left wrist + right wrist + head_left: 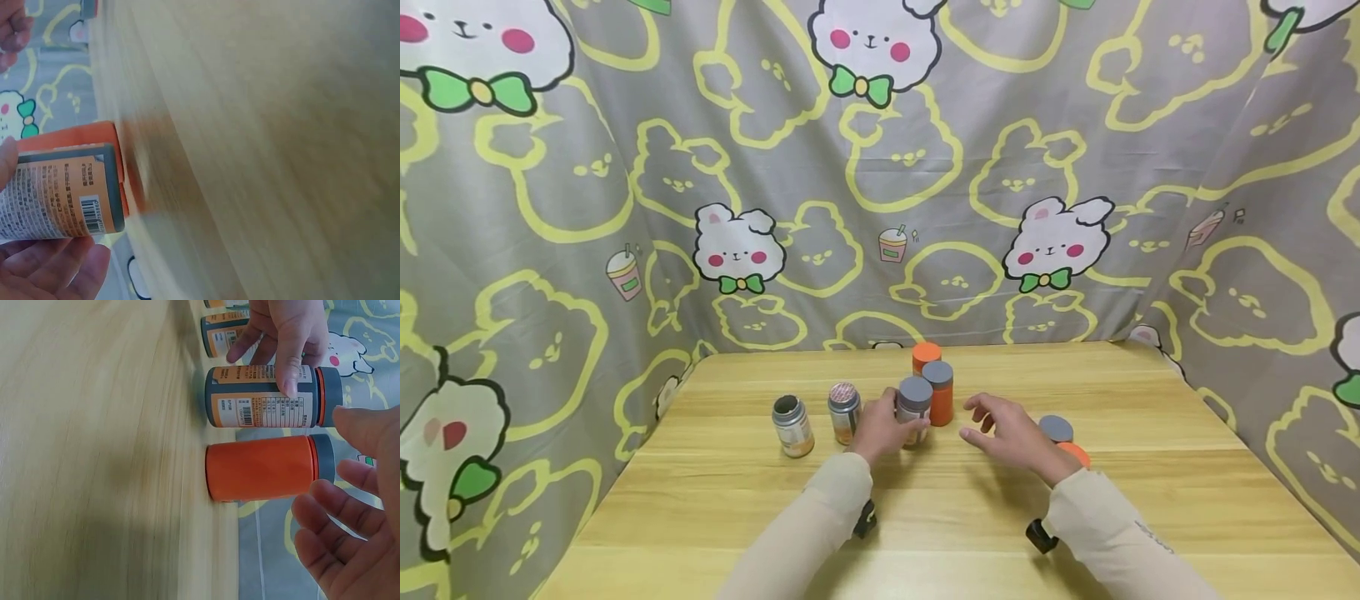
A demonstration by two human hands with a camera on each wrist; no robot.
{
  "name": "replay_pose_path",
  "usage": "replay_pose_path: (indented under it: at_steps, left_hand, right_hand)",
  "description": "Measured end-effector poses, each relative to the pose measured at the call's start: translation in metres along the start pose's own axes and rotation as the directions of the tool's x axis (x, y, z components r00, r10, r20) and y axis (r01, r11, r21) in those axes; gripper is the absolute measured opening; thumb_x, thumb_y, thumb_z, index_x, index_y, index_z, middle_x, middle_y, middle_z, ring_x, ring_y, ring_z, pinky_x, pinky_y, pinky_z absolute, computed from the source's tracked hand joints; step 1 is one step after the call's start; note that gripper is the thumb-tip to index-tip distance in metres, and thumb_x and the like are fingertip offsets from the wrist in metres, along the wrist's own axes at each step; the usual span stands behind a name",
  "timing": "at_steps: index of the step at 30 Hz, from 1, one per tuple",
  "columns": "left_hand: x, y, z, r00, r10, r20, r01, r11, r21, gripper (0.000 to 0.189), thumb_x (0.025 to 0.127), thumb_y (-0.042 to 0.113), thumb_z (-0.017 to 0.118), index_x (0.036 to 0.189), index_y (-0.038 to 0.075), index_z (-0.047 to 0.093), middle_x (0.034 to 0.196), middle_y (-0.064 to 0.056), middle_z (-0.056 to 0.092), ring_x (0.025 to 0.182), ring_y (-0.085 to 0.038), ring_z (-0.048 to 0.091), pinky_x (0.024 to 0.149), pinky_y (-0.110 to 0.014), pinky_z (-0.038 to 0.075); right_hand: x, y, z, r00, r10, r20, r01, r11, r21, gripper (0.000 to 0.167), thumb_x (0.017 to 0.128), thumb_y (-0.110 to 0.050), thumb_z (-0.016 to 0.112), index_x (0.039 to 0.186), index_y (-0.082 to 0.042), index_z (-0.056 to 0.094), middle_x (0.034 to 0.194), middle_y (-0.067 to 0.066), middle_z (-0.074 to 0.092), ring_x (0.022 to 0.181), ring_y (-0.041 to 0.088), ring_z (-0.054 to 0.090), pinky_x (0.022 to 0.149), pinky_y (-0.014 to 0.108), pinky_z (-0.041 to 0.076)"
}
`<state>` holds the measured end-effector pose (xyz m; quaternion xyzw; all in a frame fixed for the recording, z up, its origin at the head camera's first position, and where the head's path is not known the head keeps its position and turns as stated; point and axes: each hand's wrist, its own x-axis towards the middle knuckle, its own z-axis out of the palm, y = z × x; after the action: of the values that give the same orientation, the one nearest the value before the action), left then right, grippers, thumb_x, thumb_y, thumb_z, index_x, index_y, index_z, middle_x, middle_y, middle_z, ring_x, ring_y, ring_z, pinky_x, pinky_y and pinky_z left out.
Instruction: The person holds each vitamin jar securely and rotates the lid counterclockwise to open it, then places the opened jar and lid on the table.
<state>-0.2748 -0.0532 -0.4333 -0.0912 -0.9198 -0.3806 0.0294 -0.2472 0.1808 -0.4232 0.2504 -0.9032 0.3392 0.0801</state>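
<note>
A grey curtain point(572, 325) with yellow outlines and white rabbit figures rises along the left side, across the back and along the right side of a pale wood-grained counter point(700, 517). Leftmost on the counter stands an open-topped jar point(793, 432), its dark mouth facing up and its label silver and orange. Next comes a sealed jar point(846, 417) of similar colouring, upright, with a pinkish patterned top, close to the left hand point(880, 429). This hand, extending from a pale left sleeve point(797, 525), grips the grey-lidded jar point(914, 404) around its labelled side, thumb on the near face; the jar is upright, though whether its base touches the counter cannot be told. In the right wrist view, the label shows a printed table and a barcode. Just to the right and slightly behind stands an orange jar point(941, 407) with a grey lid; behind it, partly hidden, is an orange-lidded jar point(927, 354). The right hand point(1011, 433) hovers to the right of the orange jar, empty, its fingers loosely bent and thumb spread apart from them. Beyond its wrist, a grey round top point(1056, 428) and an orange round top point(1074, 454) show, the rest largely concealed by the right arm. The right sleeve point(1127, 533) is likewise pale.
</note>
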Motion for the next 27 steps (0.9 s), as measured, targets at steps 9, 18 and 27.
replay_pose_path:
  at_steps: [9,18,27]
  left_hand:
    - [-0.012,0.006,-0.005,0.995,0.075,0.063,-0.08,0.993,0.091,0.061,0.078,0.042,0.081,0.119,0.004,0.058,0.106,-0.01,0.067,0.094,-0.023,0.065,0.082,-0.041,0.051]
    - [-0.023,0.012,-0.01,0.985,0.142,0.097,-0.159,0.97,0.187,0.061,0.075,0.047,0.081,0.117,0.008,0.06,0.101,-0.006,0.068,0.087,-0.019,0.065,0.075,-0.037,0.051]
    - [-0.033,0.02,-0.014,0.968,0.198,0.154,-0.234,0.933,0.273,0.051,0.073,0.048,0.082,0.102,0.01,0.063,0.082,0.001,0.064,0.067,-0.009,0.058,0.06,-0.028,0.047]
  right_hand:
    - [0.0,-0.007,0.001,0.999,-0.043,0.007,0.043,0.999,-0.006,0.032,0.09,-0.025,0.071,0.114,-0.006,0.06,0.094,0.008,0.062,0.078,0.014,0.058,0.067,0.03,0.049]
    - [0.0,-0.014,0.002,0.997,-0.072,0.018,0.071,0.997,0.02,0.041,0.093,-0.031,0.067,0.119,-0.001,0.058,0.093,0.007,0.061,0.076,0.009,0.057,0.065,0.028,0.048]
    - [0.001,-0.019,0.003,0.994,-0.085,0.067,0.082,0.996,0.047,0.042,0.095,-0.032,0.064,0.122,-0.001,0.054,0.088,-0.002,0.056,0.074,0.011,0.057,0.064,0.028,0.047]
